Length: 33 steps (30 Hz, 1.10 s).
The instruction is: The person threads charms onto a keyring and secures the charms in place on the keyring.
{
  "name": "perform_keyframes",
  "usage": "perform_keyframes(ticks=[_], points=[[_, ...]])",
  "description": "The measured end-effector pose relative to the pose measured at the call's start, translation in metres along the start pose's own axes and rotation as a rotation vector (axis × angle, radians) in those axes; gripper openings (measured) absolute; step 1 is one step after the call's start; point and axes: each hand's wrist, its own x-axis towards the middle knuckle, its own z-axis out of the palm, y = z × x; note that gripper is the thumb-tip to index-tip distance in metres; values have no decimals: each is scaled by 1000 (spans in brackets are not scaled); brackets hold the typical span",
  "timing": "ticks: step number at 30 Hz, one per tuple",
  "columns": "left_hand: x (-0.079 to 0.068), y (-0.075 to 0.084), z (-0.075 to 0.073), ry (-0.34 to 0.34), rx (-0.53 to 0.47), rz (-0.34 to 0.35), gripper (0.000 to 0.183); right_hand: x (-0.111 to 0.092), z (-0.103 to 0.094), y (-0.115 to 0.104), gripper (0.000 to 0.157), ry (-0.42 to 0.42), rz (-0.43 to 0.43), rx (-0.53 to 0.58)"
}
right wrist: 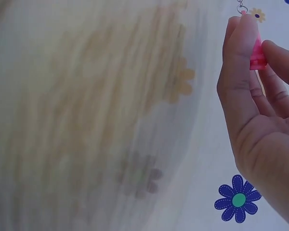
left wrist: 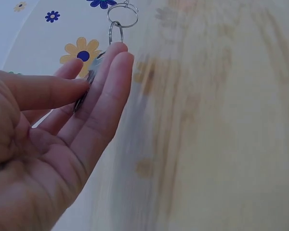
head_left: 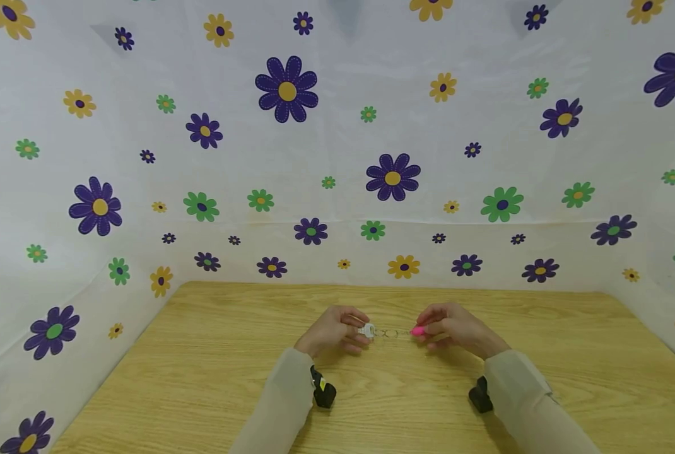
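Note:
My left hand (head_left: 337, 329) pinches a silver key (head_left: 367, 330) between thumb and fingers, a little over the table. Two linked metal rings (left wrist: 124, 27) run from the key's head in the left wrist view. On the other side, my right hand (head_left: 455, 328) holds a bright pink key fob (head_left: 418, 330) between thumb and fingertips. A small ring (right wrist: 242, 9) and a bit of chain sit at the fob's end in the right wrist view. Rings and thin chain stretch between the two hands. Fingers cover part of the key and of the fob.
The wood-grain table (head_left: 258, 391) lies beneath both hands. A white sheet with purple, green and yellow flowers (head_left: 326, 145) hangs behind it and along both sides. A black wrist camera (head_left: 324, 394) is strapped below the left sleeve, another (head_left: 481, 396) below the right.

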Motion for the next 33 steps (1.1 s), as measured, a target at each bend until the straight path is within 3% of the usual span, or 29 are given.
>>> perform_keyframes(ticks=[13,20,26,33], points=[[5,0,7,22,71,-2,31,0,3,-3,20,11,1,-24],[3,3,7,71,125,32,32,-3,2,-2,24,79,16,-53],[-3,5,2,123,176,40,32,-6,-3,-1,23,165,38,-82],[-19,3,-10,131,282,99,26,-18,-7,-5,22,171,12,-111]])
